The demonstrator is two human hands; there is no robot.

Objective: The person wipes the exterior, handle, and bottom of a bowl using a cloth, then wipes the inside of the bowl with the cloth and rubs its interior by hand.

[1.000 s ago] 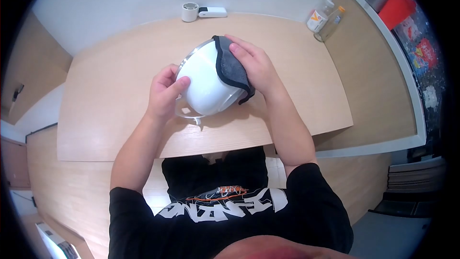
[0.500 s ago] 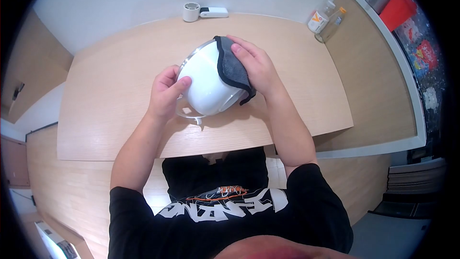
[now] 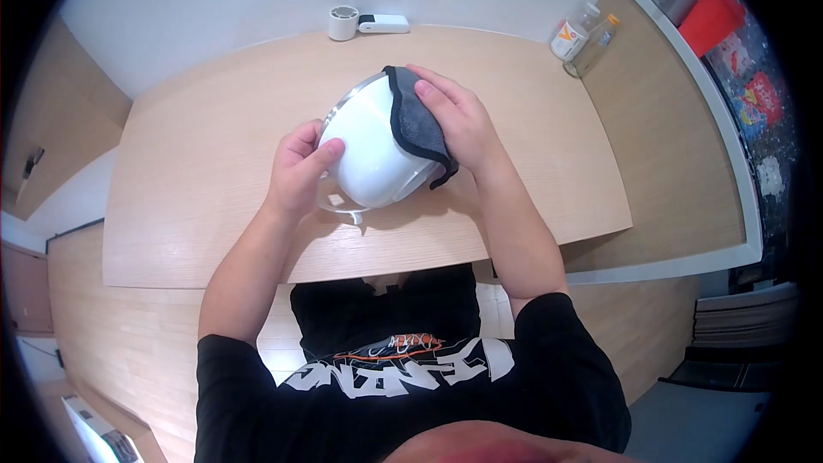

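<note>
A glossy white round bowl (image 3: 364, 141) with a shiny metal rim and a loop handle (image 3: 339, 204) is tilted on its side above the desk. My left hand (image 3: 300, 167) grips its left edge, thumb on the white outer wall and fingers behind the rim. A grey cloth (image 3: 418, 124) with a black border drapes over the bowl's right side. Through this cloth my right hand (image 3: 463, 124) presses against the bowl, its thumb on the grey face and the other fingers round the far side. The bowl's inside faces away and is hidden.
The wooden desk (image 3: 206, 163) lies beneath. At its back stand a small white cylinder (image 3: 344, 23) and a white flat device (image 3: 384, 24). A labelled bottle (image 3: 570, 34) and a yellow-capped glass bottle (image 3: 596, 47) are by the right partition (image 3: 677, 111).
</note>
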